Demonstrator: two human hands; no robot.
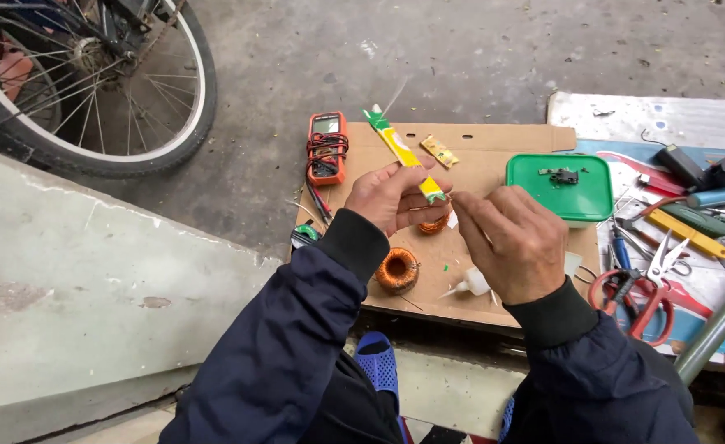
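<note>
The left hand [391, 197] pinches a long yellow-and-green tube [401, 150] over the brown cardboard sheet [494, 164], above a copper wire coil [434, 224]. The right hand [514, 242] has its fingers pressed together at the tube's near end. Best to keep that tube steady, the grip light.

Left hand [391, 197] pinches yellow-green glue tube [401, 150] plus copper coil [434, 224]; right hand [514, 242] fingertips meet it. Second toroid coil [397, 270] on cardboard sheet [494, 148], beside multimeter [327, 148], green lid [560, 187], red scissors [646, 292].
</note>
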